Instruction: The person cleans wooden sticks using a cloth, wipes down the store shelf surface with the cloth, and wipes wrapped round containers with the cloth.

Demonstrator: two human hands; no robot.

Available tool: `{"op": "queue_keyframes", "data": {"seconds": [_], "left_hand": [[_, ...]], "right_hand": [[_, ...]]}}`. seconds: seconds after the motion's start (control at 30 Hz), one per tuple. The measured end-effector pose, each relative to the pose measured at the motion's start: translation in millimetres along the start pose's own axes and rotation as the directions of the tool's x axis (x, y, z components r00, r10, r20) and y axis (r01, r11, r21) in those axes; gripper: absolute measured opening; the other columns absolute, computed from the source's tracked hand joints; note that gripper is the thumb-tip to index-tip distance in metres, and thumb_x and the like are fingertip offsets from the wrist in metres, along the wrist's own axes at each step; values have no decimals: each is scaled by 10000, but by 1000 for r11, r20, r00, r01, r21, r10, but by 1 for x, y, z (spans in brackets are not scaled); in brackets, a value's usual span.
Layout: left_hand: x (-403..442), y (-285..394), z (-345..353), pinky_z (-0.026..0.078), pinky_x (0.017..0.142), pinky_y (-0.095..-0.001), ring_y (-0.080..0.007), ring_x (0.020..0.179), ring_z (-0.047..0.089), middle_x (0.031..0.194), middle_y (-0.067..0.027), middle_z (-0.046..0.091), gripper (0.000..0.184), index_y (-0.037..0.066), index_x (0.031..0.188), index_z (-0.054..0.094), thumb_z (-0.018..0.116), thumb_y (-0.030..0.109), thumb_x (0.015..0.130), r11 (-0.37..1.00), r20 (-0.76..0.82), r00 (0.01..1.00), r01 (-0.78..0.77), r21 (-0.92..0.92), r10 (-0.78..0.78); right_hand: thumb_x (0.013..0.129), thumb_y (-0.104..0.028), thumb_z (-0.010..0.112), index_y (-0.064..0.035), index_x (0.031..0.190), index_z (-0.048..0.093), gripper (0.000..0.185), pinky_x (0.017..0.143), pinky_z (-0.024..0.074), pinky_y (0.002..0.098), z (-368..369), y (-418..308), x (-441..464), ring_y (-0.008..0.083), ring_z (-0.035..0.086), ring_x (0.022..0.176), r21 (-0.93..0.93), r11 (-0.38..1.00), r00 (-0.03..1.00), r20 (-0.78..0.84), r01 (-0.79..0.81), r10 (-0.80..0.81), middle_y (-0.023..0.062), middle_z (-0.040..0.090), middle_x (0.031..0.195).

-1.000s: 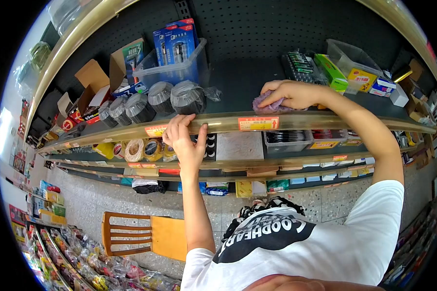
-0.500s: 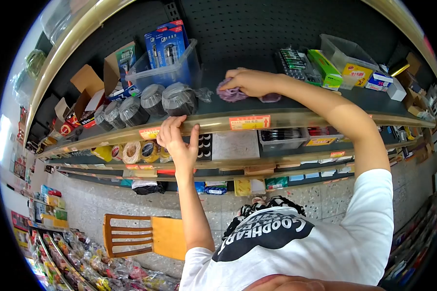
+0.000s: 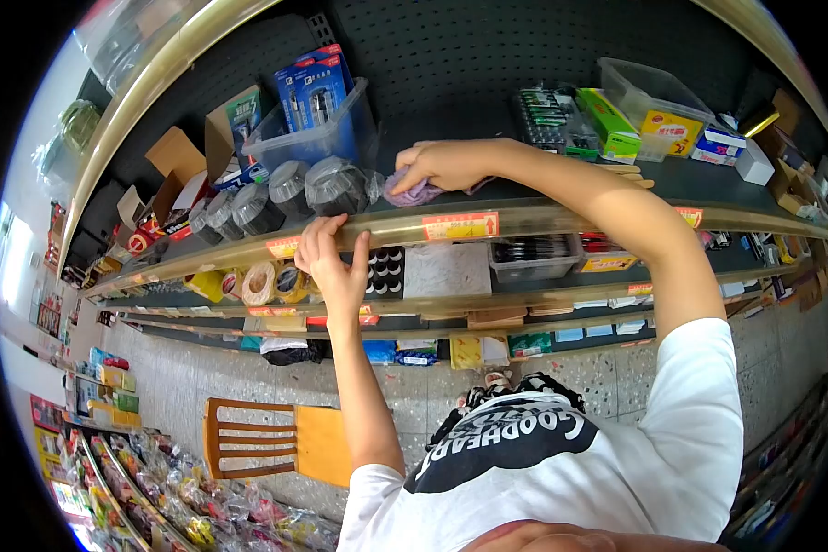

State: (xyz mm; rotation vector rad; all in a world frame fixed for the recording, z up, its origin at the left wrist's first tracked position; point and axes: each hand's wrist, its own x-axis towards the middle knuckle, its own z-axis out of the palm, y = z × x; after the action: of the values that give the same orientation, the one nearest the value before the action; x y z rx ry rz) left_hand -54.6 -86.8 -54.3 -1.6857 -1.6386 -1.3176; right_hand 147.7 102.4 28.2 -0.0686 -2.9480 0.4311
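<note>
My right hand (image 3: 446, 164) is closed on a crumpled purple cloth (image 3: 414, 191), pressed against the dark upper shelf (image 3: 524, 189) near its front rail. Just left of the cloth stand several dark-filled jars with clear plastic over their tops, the nearest being a jar (image 3: 337, 187). My left hand (image 3: 334, 276) rests against the shelf's front rail (image 3: 396, 230), thumb apart from the fingers and nothing held. Beside that hand, an orange price label (image 3: 460, 226) is fixed to the rail.
Behind the jars is a clear bin (image 3: 313, 138) with blue blister packs. Packed batteries (image 3: 543, 120), a green box (image 3: 609, 129) and another clear bin (image 3: 658, 101) stand right. Tape rolls (image 3: 258, 282) lie below. A wooden chair (image 3: 317, 442) stands on the floor.
My right hand has moved the cloth leftward, close to the jars. Flat wooden sticks now show on the shelf behind my right forearm. My left hand stays on the rail.
</note>
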Motion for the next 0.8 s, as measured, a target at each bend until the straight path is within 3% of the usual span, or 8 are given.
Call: {"op": "queue_keyframes", "data": {"seconds": [0.07, 0.2, 0.3, 0.43, 0.6, 0.8], "left_hand": [[1, 1, -1, 273, 1050, -452, -304, 1215, 516, 1191, -102, 610, 384, 87, 1148, 644, 788, 223, 820, 1000, 8, 1000, -1, 7, 1], [4, 3, -5, 284, 1031, -444, -303, 1195, 524, 1186, -106, 612, 375, 96, 1132, 646, 792, 227, 813, 1000, 25, 1000, -1, 28, 0], [6, 3, -8, 294, 1004, -435, -297, 1175, 537, 1176, -109, 614, 376, 104, 1122, 647, 796, 236, 804, 999, 33, 999, -11, 38, 10], [8, 4, -11, 298, 983, -428, -289, 1163, 548, 1165, -111, 617, 383, 107, 1116, 644, 799, 243, 793, 999, 50, 999, -15, 45, 13], [8, 4, -11, 290, 998, -432, -288, 1172, 544, 1166, -110, 616, 386, 98, 1113, 635, 797, 240, 793, 999, 64, 998, -4, 50, 1], [6, 3, -8, 285, 1011, -438, -297, 1177, 538, 1164, -108, 613, 385, 94, 1114, 627, 793, 238, 798, 999, 54, 998, 8, 36, -10]], "right_hand": [[841, 72, 504, -157, 1329, 657, 560, 952, 462, 410, -6, -12, -11, 342, 554, 1119, 80, 996, 999, 45, -29, 26, 159, 607, 1221], [870, 65, 490, -127, 1343, 643, 533, 957, 461, 399, -17, -31, -34, 337, 561, 1117, 61, 998, 997, 63, 30, -34, 176, 613, 1203], [865, 99, 503, -183, 1357, 640, 583, 1020, 433, 388, -22, -35, -43, 310, 515, 1166, 84, 994, 990, 133, -64, 52, 127, 578, 1252], [854, 103, 501, -166, 1375, 620, 598, 1028, 427, 387, -29, -34, -61, 310, 511, 1174, 84, 992, 983, 166, -96, 82, 131, 560, 1274], [861, -47, 578, -154, 1438, 541, 587, 1069, 407, 393, -43, -38, -87, 350, 468, 1285, 67, 974, 947, 257, -218, 195, 173, 503, 1370], [877, -29, 547, -146, 1412, 560, 548, 1022, 442, 415, -35, -24, -75, 374, 513, 1200, 35, 987, 971, 192, -154, 145, 160, 527, 1323]]}}
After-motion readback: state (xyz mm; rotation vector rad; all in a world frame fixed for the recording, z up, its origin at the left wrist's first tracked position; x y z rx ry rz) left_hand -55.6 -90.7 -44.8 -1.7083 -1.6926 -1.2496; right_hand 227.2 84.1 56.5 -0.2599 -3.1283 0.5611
